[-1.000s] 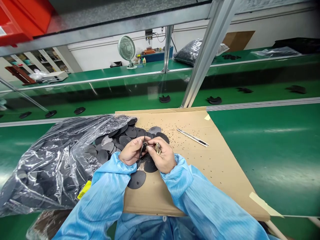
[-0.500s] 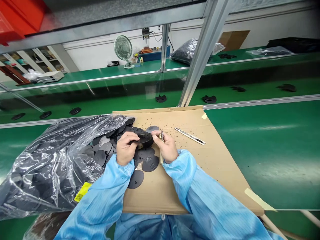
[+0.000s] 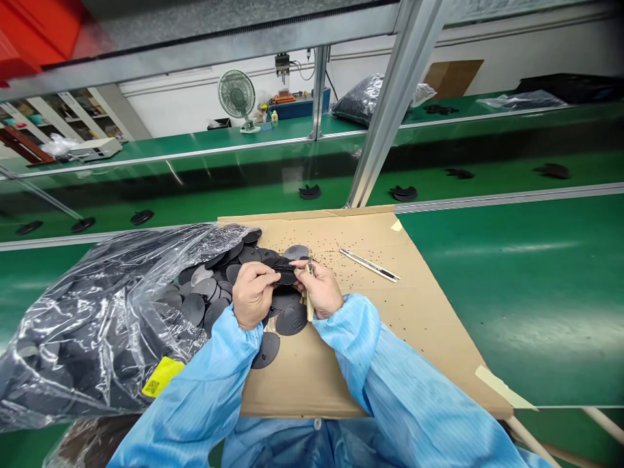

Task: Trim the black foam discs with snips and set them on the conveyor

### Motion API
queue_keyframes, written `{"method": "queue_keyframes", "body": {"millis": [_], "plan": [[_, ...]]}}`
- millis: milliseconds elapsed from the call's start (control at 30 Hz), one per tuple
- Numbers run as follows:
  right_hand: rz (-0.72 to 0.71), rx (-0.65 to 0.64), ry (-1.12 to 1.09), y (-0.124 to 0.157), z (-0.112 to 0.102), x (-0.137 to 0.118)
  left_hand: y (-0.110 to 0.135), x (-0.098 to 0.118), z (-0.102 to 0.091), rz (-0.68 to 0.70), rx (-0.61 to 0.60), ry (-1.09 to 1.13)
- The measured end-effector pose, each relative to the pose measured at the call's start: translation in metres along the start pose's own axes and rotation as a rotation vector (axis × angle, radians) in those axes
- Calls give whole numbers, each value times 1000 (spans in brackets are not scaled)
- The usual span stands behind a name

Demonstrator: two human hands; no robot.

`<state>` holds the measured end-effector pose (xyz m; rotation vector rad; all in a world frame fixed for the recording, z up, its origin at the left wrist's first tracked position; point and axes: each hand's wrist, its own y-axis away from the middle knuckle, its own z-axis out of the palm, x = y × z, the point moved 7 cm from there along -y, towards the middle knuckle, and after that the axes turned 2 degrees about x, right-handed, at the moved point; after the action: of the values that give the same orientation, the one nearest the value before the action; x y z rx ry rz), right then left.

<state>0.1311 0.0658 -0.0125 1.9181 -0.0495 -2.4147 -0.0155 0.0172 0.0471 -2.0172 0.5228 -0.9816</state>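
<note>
My left hand (image 3: 253, 294) is closed, its thumb and fingers pinching the left edge of a black plastic disc (image 3: 287, 277), tilted up over the pile. On the disc's other side is my right hand (image 3: 319, 287), with its fingertips at the rim. That hand is wrapped round a slim pale-handled knife (image 3: 310, 305) with a metal upper end; its blade tip is too small to make out. Below and beside my hands lie loose black discs (image 3: 291, 320), several overlapping. A second knife (image 3: 369, 265) rests on the cardboard to the right.
A clear plastic bag (image 3: 97, 325) full of black discs spreads over the left side. Small dark scraps dot the cardboard sheet (image 3: 404, 364). Beyond a metal post (image 3: 390, 110), a green conveyor belt (image 3: 234, 205) carries stacked black pieces (image 3: 310, 192).
The held disc has tilted so more of its flat face shows. My left hand has moved slightly right, and my right hand with the knife slightly left and down.
</note>
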Motion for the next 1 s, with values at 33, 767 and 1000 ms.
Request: {"method": "queue_keyframes", "body": {"millis": [33,767,1000], "plan": [[7,16,-5,0,-1,2,1,1,1,10,-7,-7],[-143,355,-188,-6,-34,-4,-36,-80,4,-1017,100,384],[-111,357,-163,-6,-37,2,-162,-166,-21,-615,-228,-708]]}}
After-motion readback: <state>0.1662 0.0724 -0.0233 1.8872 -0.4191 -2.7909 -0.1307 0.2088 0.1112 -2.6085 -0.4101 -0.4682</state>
